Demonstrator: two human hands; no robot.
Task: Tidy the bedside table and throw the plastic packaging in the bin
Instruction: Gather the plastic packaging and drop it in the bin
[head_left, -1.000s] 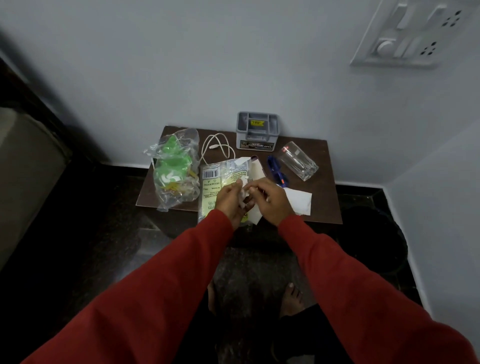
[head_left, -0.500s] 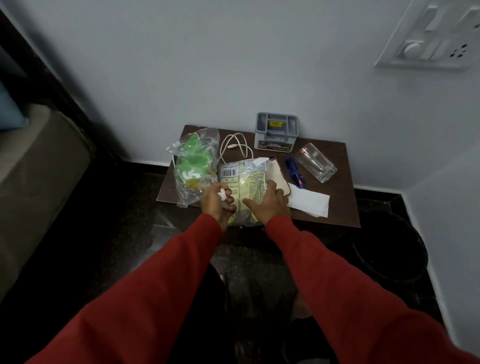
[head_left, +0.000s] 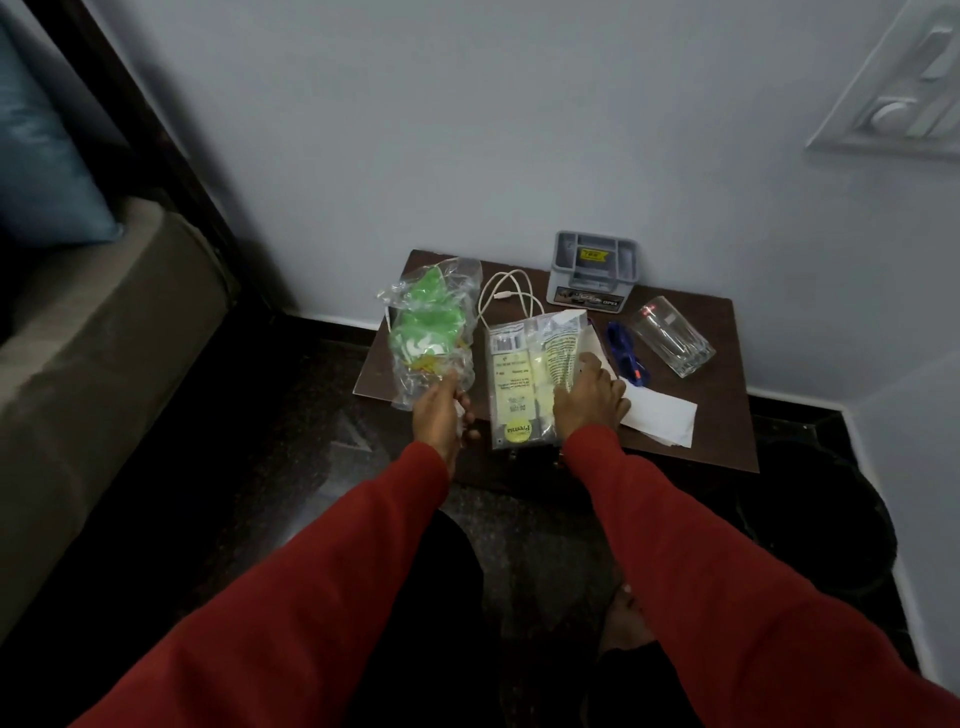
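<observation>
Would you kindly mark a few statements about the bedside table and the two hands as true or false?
1. The left hand grips the green bag. True.
2. The glass stands upright. False: it lies on its side.
3. The right hand rests on the yellow packet. True.
4. The cable lies right of the glass. False: it lies left of it, between the green bag and the grey organiser.
5. The white paper lies on the floor. False: it lies on the table, near its front edge.
</observation>
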